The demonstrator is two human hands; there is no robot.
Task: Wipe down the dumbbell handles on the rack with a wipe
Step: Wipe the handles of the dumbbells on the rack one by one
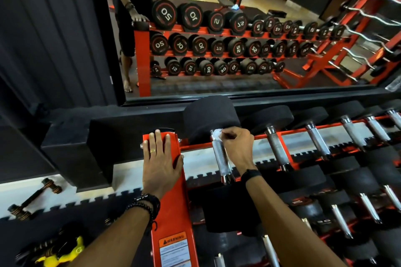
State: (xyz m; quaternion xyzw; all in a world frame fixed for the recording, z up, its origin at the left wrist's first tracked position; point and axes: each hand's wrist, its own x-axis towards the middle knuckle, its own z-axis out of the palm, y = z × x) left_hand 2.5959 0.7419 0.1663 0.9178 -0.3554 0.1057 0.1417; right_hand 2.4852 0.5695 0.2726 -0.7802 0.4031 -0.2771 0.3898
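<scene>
Right hand pinches the wipe at the first handle's far end; left hand lies flat, fingers straight, on the rack. Next, probably, drag the wipe down its length.

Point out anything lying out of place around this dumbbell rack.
Two small rusty brown dumbbells lie loose on the floor left of the red steel rack, not racked. A yellow-and-black object sits nearby; what it is, I cannot tell. The racked dumbbells look orderly.

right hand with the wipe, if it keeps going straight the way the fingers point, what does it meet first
Probably the black dumbbell head at the far end of the handle. The right hand pinches the wipe right beside it, though depth is hard to judge.
</scene>
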